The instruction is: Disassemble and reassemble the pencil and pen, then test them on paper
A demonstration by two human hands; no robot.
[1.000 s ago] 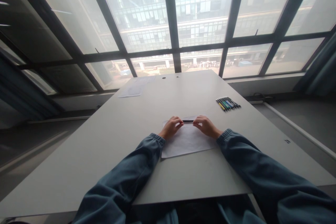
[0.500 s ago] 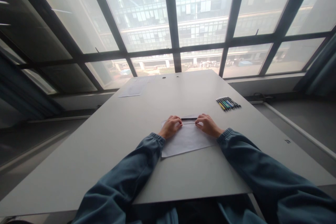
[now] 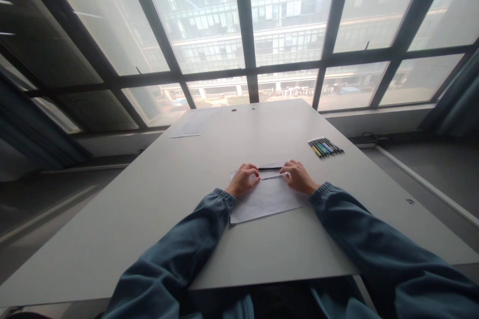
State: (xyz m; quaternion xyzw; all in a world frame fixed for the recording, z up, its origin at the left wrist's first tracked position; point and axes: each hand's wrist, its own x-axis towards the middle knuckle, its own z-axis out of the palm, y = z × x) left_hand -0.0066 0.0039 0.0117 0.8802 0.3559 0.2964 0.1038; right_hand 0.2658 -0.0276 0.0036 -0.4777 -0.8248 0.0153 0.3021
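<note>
Over a white sheet of paper, my two hands face each other with curled fingers. The thumb and fingers of my right hand pinch one end of a thin dark rod, possibly a pen refill. Its other end points at the fingertips of my left hand; whether they touch, I cannot tell. My left fingers are closed, and what they hold is hidden. Just beyond the rod, a thicker black stick, like a pen barrel, runs between both hands, its ends behind my fingers.
A row of several pens with coloured and dark barrels lies to the right on the white table. More paper rests at the far left. Large windows stand beyond the table. A small dark mark shows near the right edge.
My right hand has shifted slightly right and up. The thin rod has moved with it, now tilts with its left end lower, and shows more of its length between the hands.
</note>
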